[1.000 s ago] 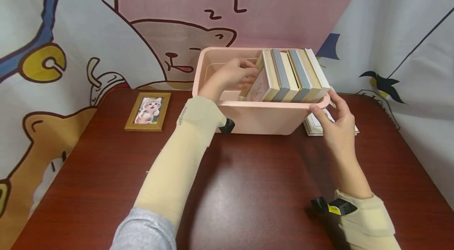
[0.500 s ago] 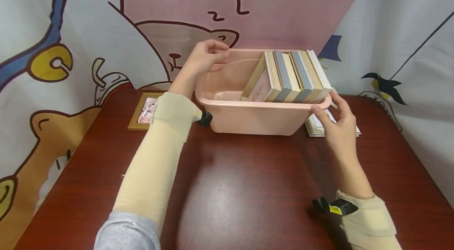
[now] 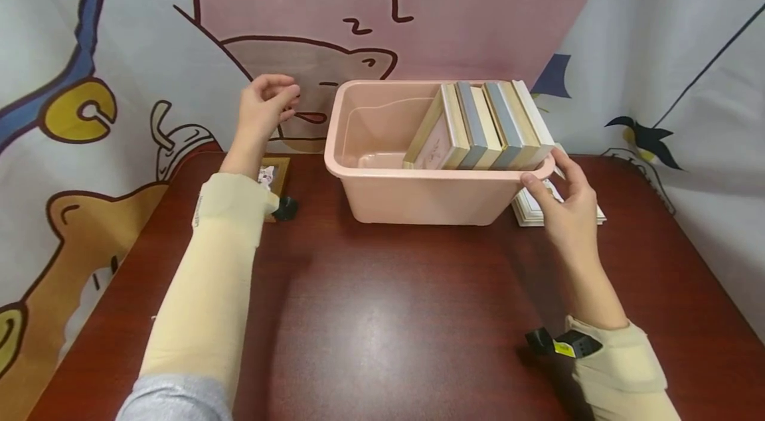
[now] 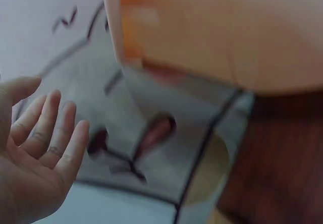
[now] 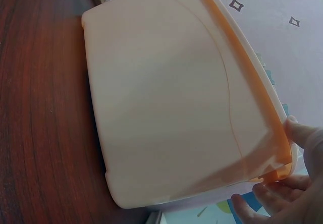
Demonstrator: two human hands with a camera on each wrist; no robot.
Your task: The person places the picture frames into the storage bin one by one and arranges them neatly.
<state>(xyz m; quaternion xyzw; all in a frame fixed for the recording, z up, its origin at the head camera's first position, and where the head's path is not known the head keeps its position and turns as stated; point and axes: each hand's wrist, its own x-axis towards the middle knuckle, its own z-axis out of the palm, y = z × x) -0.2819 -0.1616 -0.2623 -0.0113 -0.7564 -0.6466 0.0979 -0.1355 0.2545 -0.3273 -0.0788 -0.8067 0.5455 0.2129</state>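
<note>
A pink plastic bin (image 3: 418, 198) stands near the back of the table, with several books (image 3: 487, 125) upright and leaning in its right part. My right hand (image 3: 570, 222) grips the bin's front right corner, thumb on the rim; the right wrist view shows the fingers (image 5: 267, 199) beneath that rim. To the bin's left, my left hand (image 3: 263, 109) is raised in the air and holds nothing. Its fingers (image 4: 63, 133) are loosely bent in the left wrist view. The left forearm partly covers a wooden picture frame (image 3: 281, 172).
Right of the bin, behind my right hand, lies a low stack of white-edged flat items (image 3: 526, 212), partly hidden. A printed cartoon curtain (image 3: 466, 16) hangs right behind the reddish-brown table (image 3: 382, 315).
My left hand has moved out of the bin, away from the books and leftward to above the picture frame. My right hand keeps its grip on the bin corner.
</note>
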